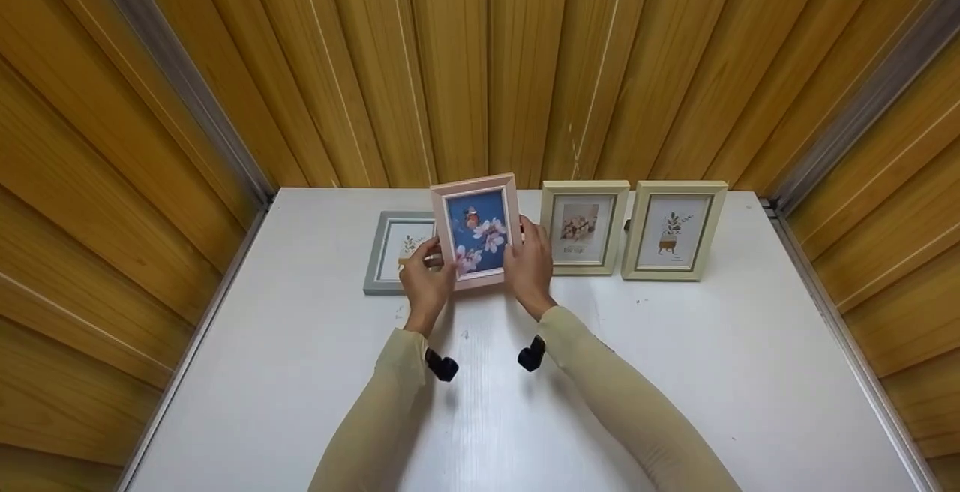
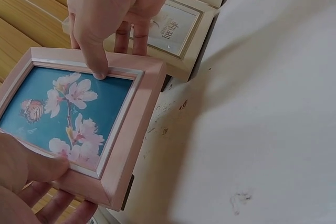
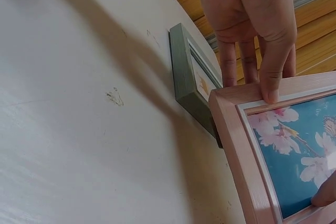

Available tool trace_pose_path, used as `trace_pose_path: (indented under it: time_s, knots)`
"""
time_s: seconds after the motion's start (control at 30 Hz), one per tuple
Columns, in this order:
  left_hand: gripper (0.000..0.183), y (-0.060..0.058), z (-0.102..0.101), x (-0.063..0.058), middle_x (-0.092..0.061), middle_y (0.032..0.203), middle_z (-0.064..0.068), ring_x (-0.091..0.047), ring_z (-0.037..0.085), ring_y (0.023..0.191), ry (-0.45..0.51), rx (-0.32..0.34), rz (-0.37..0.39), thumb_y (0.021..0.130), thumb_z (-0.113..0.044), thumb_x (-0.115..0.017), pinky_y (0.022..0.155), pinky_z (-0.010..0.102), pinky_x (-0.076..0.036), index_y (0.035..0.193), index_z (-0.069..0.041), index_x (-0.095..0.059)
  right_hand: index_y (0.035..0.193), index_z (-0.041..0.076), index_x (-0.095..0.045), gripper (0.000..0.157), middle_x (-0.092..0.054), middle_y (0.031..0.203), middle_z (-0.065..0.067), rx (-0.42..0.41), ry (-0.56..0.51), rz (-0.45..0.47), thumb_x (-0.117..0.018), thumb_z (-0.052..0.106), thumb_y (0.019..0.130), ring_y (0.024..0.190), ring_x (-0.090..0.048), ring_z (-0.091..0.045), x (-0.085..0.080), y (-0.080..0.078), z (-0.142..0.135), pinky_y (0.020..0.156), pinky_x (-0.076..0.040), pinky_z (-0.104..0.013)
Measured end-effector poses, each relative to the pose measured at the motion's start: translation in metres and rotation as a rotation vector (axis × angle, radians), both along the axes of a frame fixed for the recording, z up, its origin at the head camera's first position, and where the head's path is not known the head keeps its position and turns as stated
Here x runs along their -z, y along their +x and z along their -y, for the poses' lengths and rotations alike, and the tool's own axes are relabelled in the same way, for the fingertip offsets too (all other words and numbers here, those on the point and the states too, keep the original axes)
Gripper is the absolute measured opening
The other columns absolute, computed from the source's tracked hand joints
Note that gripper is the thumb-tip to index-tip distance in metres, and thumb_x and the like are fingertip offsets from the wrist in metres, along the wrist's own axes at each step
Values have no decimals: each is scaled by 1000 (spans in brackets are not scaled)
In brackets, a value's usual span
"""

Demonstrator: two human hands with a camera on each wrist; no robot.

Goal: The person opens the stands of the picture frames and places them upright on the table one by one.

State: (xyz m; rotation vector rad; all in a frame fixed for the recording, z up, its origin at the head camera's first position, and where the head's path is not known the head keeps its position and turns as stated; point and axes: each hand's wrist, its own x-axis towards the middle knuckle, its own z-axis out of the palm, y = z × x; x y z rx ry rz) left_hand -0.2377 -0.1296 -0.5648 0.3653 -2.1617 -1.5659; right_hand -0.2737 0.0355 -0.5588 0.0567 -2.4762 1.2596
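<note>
Between both hands is a pink picture frame (image 1: 478, 282) with a blue picture of pale blossoms and a butterfly, tilted slightly in the head view. My left hand (image 1: 427, 282) grips its left side, thumb on the front and fingers behind. On the opposite side my right hand (image 1: 529, 265) pinches the edge, its thumb (image 2: 95, 59) reaching the inner border. A grey-green frame (image 1: 373, 271) with a plant print stands behind and left, partly hidden by the pink one and my left hand. In the right wrist view the pink frame (image 3: 236, 145) overlaps that grey-green frame (image 3: 184, 69).
Right of the pink frame stand two cream frames, one with a flower photo (image 1: 585, 269), the other with a potted-plant print (image 1: 667, 274). All are near the back edge of the white table (image 1: 675, 372). Wood-plank walls (image 1: 517, 64) rise behind and at both sides.
</note>
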Motion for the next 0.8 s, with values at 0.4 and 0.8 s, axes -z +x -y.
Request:
trace_pose_path:
  time_s: [0.4, 0.8]
  knots:
    - [48, 14, 2, -23, -74, 106, 10, -70, 24, 89, -35, 12, 25, 78, 4, -83, 78, 40, -59, 124, -5, -72, 146, 1, -52, 54, -61, 129, -21, -33, -23, 35, -67, -2, 94, 119, -59, -35, -10, -4, 4, 106, -46, -49]
    - [44, 29, -9, -32, -78, 99, 10, -73, 22, 81, -100, -9, -35, 77, -1, -87, 76, 44, -60, 118, -9, -73, 149, 4, -49, 54, -62, 129, -18, -132, -88, 203, -60, -3, 97, 112, -62, -31, -13, -18, 6, 97, -53, -46]
